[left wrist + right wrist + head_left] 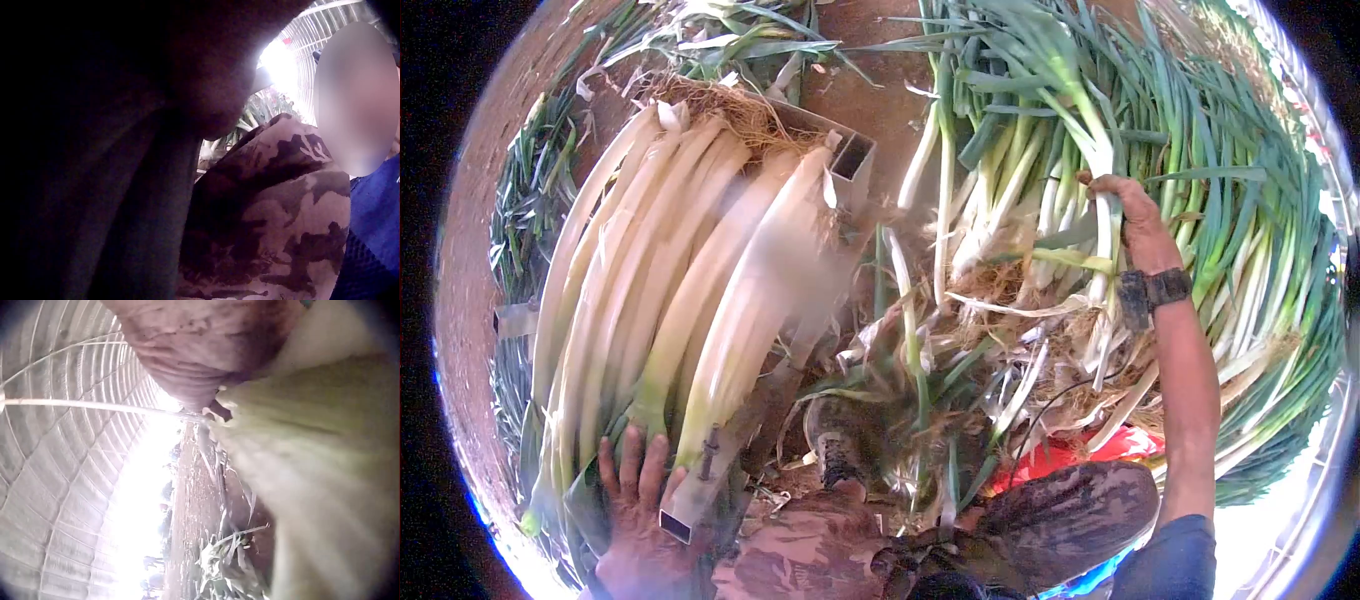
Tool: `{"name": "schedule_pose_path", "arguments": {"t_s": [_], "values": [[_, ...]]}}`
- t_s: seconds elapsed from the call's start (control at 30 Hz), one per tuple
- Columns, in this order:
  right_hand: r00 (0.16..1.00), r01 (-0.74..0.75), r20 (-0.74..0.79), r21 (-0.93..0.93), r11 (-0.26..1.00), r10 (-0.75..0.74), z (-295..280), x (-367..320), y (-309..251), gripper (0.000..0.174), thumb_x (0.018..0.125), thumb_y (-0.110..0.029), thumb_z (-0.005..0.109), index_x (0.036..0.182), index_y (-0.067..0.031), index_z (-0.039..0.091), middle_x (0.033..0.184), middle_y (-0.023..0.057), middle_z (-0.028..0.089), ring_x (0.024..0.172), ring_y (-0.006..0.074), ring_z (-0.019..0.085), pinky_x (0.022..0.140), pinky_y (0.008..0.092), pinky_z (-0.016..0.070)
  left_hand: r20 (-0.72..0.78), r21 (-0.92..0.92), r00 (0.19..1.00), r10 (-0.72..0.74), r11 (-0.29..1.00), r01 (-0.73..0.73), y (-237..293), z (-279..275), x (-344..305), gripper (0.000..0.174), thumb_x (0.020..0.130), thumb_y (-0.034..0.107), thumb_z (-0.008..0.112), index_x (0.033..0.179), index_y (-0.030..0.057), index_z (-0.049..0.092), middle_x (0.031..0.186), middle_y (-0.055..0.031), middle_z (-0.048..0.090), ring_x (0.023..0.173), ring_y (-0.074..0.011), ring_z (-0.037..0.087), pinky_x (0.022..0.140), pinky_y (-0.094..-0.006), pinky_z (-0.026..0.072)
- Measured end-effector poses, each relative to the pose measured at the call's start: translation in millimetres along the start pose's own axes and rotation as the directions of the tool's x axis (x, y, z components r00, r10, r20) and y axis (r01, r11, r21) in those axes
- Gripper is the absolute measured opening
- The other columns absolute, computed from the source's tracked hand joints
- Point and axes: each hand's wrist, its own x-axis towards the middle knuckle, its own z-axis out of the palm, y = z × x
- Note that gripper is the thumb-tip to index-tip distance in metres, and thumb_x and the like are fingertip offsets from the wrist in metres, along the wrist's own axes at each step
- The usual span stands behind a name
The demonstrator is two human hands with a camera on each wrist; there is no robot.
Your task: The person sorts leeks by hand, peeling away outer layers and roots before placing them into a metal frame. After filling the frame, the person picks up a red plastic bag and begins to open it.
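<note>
Peeled white leeks (650, 250) lie side by side in a metal frame (855, 165), their roots at the far end. On their green ends, at the near left, rests my left hand (640, 510) with its fingers extended. My right hand (1135, 210) grips an unpeeled leek (1104, 240) by its pale shaft, leaves up and roots down, over the heap at the right. In the right wrist view, that hand (212, 344) is close beside a large pale green stalk (325, 456). The left wrist view is mostly dark, with the left hand's fingers hidden.
A large heap of unpeeled leeks (1240, 230) curves along the right side. Roots and peeled skins (1000, 330) litter the middle ground. Leafy trimmings (720, 35) lie beyond the frame. A red bag (1090, 450) shows beside the person's camouflage-clad knee (1070, 510).
</note>
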Motion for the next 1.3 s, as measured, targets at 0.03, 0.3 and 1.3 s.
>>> {"name": "schedule_pose_path", "arguments": {"t_s": [0.03,0.3,1.3], "values": [[0.967,-0.249,-0.005,0.225,0.942,0.256,0.5,-0.6,-2.6,0.023,0.100,-0.016,0.042,0.111,-0.0084,0.060,0.120,0.0079,0.064,0.114,0.0205,0.058,0.103,0.0338,0.0422,0.030,-0.002,0.999,-0.024,1.000,0.024,1.7,-2.0,0.5,0.058,0.093,0.045,0.051,0.140,0.0113,0.043,0.147,-0.0240,0.034,0.140,-0.0499,0.023,0.112,-0.0689,0.0148],[0.992,-0.026,0.124,0.238,0.971,-0.004,76.4,2.4,59.1,0.027,0.092,-0.006,0.061,0.118,-0.0017,0.066,0.102,0.0087,0.070,0.088,0.0147,0.067,0.084,0.0253,0.0556,0.015,-0.184,0.981,-0.196,0.963,0.195,7.5,-3.9,-1.2,0.060,0.092,0.047,0.052,0.139,0.0104,0.047,0.148,-0.0237,0.034,0.141,-0.0497,0.022,0.112,-0.0675,0.0155],[0.744,-0.662,0.604,0.611,0.433,0.285,124.5,-400.6,-267.8,0.040,0.090,-0.016,0.066,0.121,0.0006,0.049,0.084,0.0053,0.059,0.071,0.0155,0.058,0.061,0.0316,0.0506,-0.080,-0.187,0.996,-0.050,0.982,0.034,70.6,-89.6,-93.4,0.050,0.076,0.016,0.072,0.122,0.0012,0.059,0.122,-0.0217,0.061,0.115,-0.0395,0.055,0.100,-0.0465,0.0420]]}}
